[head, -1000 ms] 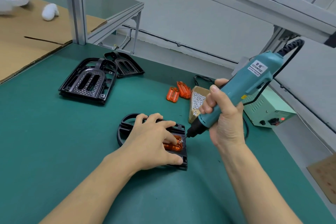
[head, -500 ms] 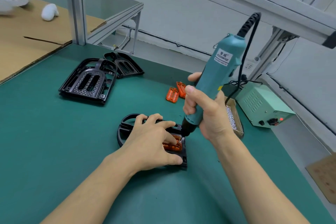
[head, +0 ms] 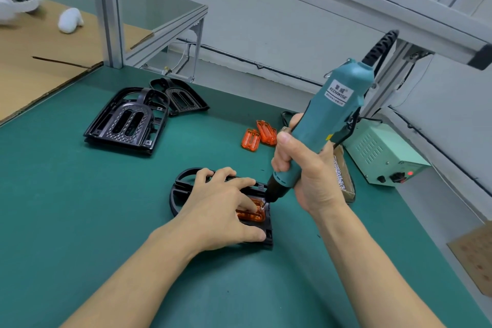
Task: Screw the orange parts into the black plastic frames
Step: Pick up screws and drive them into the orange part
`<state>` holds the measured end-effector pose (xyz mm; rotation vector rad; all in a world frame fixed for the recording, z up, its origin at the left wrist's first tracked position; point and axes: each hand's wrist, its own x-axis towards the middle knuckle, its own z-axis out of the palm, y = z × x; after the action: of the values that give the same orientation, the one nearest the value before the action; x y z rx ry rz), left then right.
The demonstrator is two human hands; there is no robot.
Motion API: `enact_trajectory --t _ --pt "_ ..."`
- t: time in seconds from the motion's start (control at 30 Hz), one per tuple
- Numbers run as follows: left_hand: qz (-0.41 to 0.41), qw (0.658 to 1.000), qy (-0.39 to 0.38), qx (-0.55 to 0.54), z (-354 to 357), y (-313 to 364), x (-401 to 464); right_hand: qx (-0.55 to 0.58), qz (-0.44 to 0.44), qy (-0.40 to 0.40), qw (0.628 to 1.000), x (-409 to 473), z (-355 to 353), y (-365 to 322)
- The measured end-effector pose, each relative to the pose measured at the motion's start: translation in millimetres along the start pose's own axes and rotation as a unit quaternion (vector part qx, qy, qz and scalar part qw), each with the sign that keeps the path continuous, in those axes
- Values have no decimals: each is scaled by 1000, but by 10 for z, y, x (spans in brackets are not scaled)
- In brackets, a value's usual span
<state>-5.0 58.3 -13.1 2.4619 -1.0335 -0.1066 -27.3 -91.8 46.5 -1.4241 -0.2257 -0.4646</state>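
Left hand (head: 221, 210) covers orange part (head: 251, 214); spare frames (head: 127, 121) behind

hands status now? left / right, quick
Left hand: open, fingers flat, pressing the orange part down into the black frame.
Right hand: closed around the electric screwdriver, tip at the orange part.
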Motion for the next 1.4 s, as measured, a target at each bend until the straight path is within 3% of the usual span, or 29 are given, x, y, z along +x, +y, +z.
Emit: enact_trajectory --t 0.27,0.57,0.83,1.0,1.13,1.3,1.4 --pt "1 1000 -4 -2 4 -19 0 3 2 -33 999 -54 2 -41" --pt "11 1000 8 0 26 -18 -6 54 10 126 990 -83 -39 -35" --pt "12 1000 7 15 24 -7 -10 -31 -16 164 986 4 110 -86" --pt "5 1000 -3 9 3 7 -20 16 -93 177 980 244 -115 -606" --pt "-7 1000 -14 -4 -34 75 -13 65 -102 218 968 190 -312 -658" --pt "12 993 107 -46 -146 268 335 93 -115 340 929 -19 -548 -500" --pt "13 988 140 -66 -178 434 721 77 -126 386 911 -119 -633 -437"
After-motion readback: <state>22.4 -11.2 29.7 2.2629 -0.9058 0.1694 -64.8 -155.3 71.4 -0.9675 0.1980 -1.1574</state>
